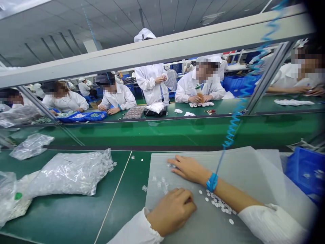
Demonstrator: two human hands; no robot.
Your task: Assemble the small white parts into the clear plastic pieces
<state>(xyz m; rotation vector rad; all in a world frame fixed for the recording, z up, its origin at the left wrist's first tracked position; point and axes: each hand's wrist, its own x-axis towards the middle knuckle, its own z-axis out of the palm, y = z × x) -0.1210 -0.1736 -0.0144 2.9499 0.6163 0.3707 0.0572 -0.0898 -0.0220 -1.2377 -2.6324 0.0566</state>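
My right hand, with a blue strap and coiled cord at its wrist, reaches across a pale translucent sheet. Its fingers are stretched apart, the tips over small clear plastic pieces. Nearer to me, my left hand is curled closed above the sheet; whatever its fingers hold, if anything, is hidden. Beyond its knuckles lie more clear plastic pieces, blurred. Several small white discs are scattered below my right forearm.
A clear bag full of small clear pieces lies at left, beside another bag. At right stands a blue bin. The blue coiled cord hangs from above. Across a green divider, co-workers in white sit at another bench.
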